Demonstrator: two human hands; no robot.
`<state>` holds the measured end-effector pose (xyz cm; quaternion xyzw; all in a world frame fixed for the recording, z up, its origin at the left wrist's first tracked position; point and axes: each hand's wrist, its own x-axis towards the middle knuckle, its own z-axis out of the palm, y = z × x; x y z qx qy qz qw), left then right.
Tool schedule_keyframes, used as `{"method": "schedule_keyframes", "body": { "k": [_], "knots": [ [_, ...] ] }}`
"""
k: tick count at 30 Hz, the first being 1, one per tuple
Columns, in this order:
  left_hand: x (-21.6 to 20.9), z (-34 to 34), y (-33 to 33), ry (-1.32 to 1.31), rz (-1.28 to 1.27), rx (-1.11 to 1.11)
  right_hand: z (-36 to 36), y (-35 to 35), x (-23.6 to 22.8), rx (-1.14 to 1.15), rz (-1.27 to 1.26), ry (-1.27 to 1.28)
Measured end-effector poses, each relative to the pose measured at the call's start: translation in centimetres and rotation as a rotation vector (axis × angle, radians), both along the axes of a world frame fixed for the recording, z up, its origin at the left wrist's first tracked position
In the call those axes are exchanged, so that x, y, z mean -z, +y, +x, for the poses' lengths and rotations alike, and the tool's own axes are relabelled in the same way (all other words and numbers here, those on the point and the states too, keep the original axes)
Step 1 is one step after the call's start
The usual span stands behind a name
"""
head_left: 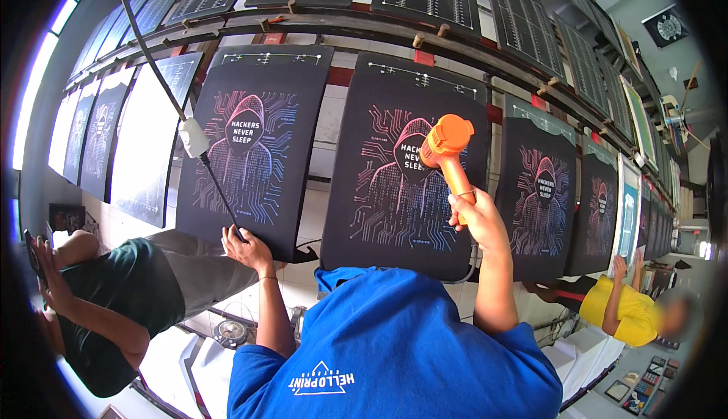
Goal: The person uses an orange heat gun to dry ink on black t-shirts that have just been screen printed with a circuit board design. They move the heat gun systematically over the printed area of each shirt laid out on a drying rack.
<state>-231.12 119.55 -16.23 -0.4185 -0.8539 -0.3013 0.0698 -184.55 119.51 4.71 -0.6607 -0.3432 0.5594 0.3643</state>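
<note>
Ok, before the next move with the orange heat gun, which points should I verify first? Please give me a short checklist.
1. Grip: right hand has its fingers closed round the handle of the orange heat gun: ok.
2. Aim: the gun's head is over the print of the middle black shirt: ok.
3. Gap between nozzle and cloth: cannot tell.
4. Left hand rests at the lower edge of the left black shirt: ok.
5. Dark cable with a white block runs across the left print: not ok.
6. Gun switched on: cannot tell.
</note>
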Motion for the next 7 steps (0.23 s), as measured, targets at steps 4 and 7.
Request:
{"method": "schedule_keyframes", "body": {
  "k": [4,7],
  "knots": [
    [-0.1,-0.01,-0.18,-0.018,-0.034,-0.011,0.35,-0.3,-0.86,0.043,-0.031,0.045],
    [-0.23,-0.26,-0.12,-0.046,-0.058,-0.002,-0.13,-0.63,-0.9,0.043,-0.014,-0.003]
  ]
}}
